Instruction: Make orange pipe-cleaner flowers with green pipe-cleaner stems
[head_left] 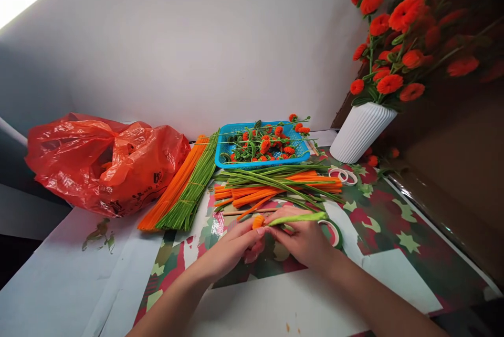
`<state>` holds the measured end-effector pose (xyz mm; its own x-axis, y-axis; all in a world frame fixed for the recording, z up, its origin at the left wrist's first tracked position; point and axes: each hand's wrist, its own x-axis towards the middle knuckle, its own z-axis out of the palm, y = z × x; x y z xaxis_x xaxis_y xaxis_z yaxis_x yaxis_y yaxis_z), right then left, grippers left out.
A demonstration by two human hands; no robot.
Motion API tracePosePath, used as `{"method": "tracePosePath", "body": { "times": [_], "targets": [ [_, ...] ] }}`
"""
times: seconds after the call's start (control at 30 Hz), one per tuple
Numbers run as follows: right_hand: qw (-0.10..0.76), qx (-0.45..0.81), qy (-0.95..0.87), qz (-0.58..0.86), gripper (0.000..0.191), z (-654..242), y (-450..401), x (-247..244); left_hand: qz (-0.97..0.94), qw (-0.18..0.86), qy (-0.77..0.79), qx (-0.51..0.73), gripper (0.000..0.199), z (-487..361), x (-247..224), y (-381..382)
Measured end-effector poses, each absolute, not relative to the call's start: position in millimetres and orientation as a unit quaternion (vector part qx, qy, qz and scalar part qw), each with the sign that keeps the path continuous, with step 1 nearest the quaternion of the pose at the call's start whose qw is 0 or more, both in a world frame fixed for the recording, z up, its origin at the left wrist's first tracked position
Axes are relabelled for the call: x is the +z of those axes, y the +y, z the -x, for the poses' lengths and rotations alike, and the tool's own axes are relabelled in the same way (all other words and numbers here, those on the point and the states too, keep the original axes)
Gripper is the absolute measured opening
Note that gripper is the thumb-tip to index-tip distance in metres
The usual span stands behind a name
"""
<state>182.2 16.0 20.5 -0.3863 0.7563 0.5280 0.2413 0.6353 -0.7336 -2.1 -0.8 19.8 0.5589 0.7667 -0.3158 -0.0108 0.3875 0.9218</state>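
Note:
My left hand is closed, pinching a small orange pipe-cleaner flower between thumb and fingers. Right beside it, my right hand grips the light green pipe-cleaner stem, which points off to the right. The two hands nearly touch at the flower's base, and fingers hide where stem and flower meet. A roll of green tape lies just right of my right hand. Behind the hands, loose orange pipe cleaners and green ones are piled across each other, with a thin wooden stick in front.
A blue basket of small red-orange flowers stands at the back. Left of it lie orange and green pipe-cleaner bundles and a red plastic bag. White tape rolls and a white vase of flowers are at right.

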Motion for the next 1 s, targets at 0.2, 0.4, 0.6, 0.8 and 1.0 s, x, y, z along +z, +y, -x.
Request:
{"method": "tracePosePath", "body": {
  "times": [0.2, 0.4, 0.6, 0.8, 1.0],
  "targets": [
    [0.475, 0.321, -0.746, 0.338, 0.017, -179, 15, 21, -0.557, 0.689, 0.386, 0.256, 0.031, 6, 27, 2],
    [0.501, 0.387, -0.664, 0.399, 0.014, -174, 14, 19, -0.650, 0.580, 0.411, 0.267, 0.022, 3, 30, -1],
    [0.525, 0.415, -0.624, 0.403, 0.011, -171, 14, 12, -0.785, 0.350, 0.430, 0.277, 0.040, 4, 19, -2],
    [0.526, 0.259, -0.728, 0.356, 0.009, -179, 14, 15, -0.686, 0.400, 0.482, 0.370, 0.048, 1, 26, -3],
    [0.465, 0.225, -0.821, 0.243, 0.018, -189, 20, 18, -0.510, 0.599, 0.485, 0.381, 0.047, -1, 25, 3]
  ]
}}
